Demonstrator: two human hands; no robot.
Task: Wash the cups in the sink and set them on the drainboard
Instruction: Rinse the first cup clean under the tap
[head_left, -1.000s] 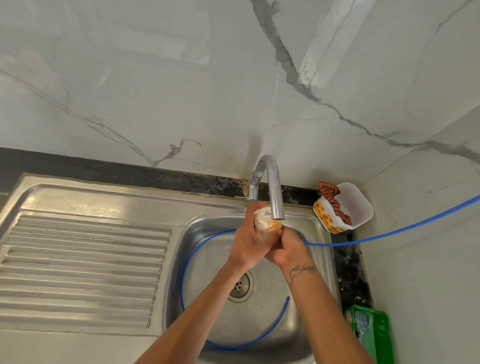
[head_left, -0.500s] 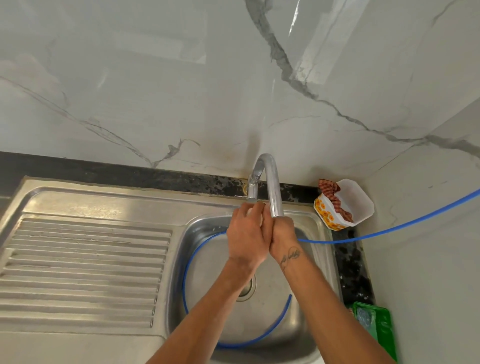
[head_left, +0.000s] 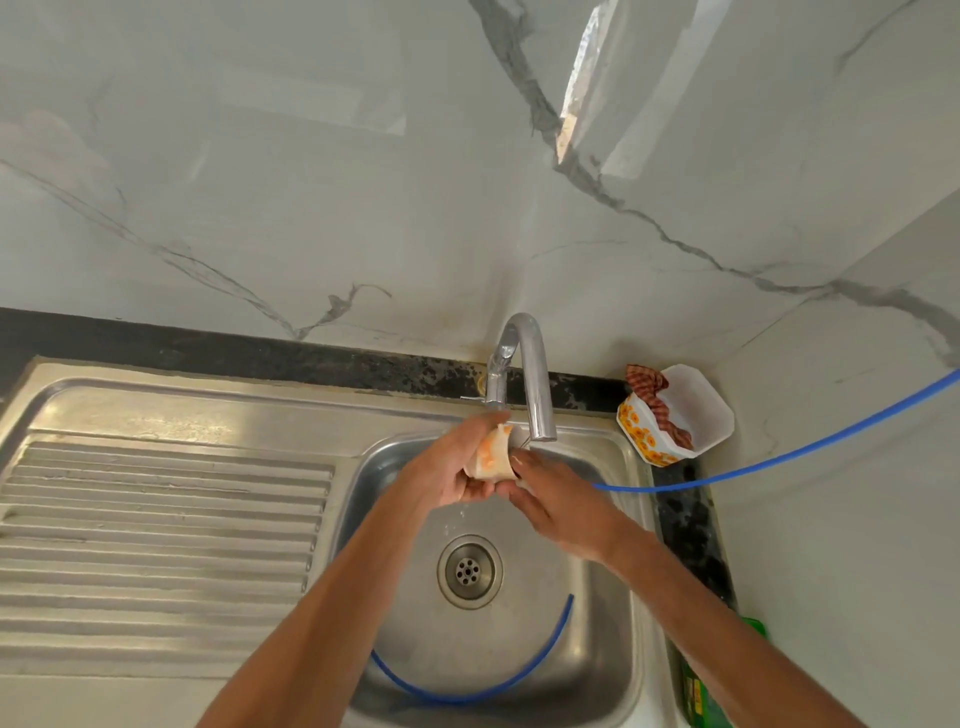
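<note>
I am mid-wash: the ribbed drainboard (head_left: 166, 525) carries no cup that I can see, so setting down is all still ahead. My left hand (head_left: 452, 470) curls round the cup (head_left: 492, 457), holding it under the tap (head_left: 537, 395) above the sink (head_left: 618, 649). My right hand (head_left: 558, 501) touches its rim; how its fingers lie there, I cannot tell. The cup is small, white with orange markings, tilted sideways.

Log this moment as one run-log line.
stage: washing | left hand: holds cup under faucet | right hand: touches cup | sink: blue hose inside | drainboard: no cup
</note>
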